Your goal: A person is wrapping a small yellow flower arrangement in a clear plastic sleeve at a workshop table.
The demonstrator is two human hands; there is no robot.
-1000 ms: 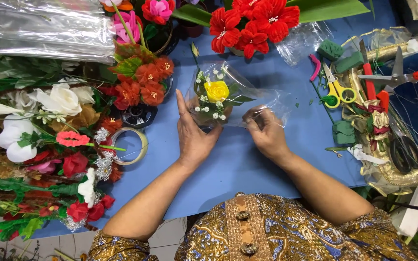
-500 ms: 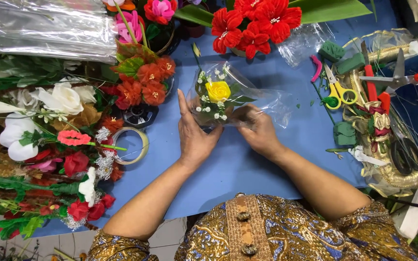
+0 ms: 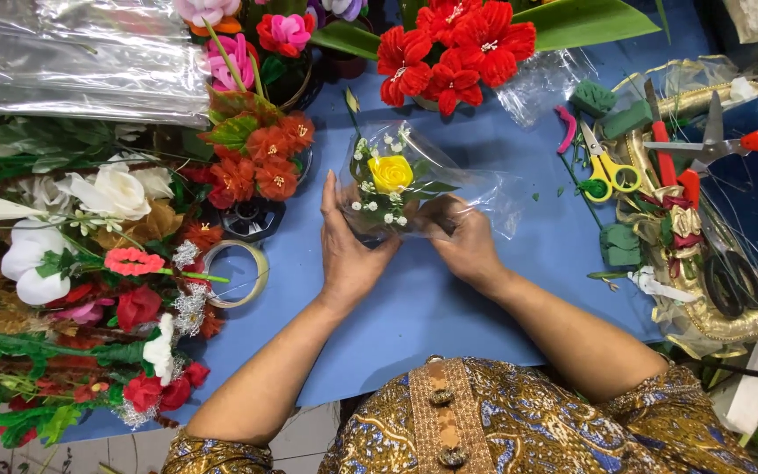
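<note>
A single head-worn camera looks steeply down from the person's own seat onto the blue worktop (image 3: 449, 298). It sits close, the forearms rising from the lower edge, artificial flowers (image 3: 89, 263) left, scissors (image 3: 607, 167) right.

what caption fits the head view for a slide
Both hands, left hand and right hand, wrap clear cellophane around a small yellow rose posy on a blue table.

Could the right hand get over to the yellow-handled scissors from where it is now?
Probably yes. The right hand is on the clear wrap around the small yellow-rose posy, and only bare blue table lies between it and the yellow-handled scissors; it would have to let go first.
</note>
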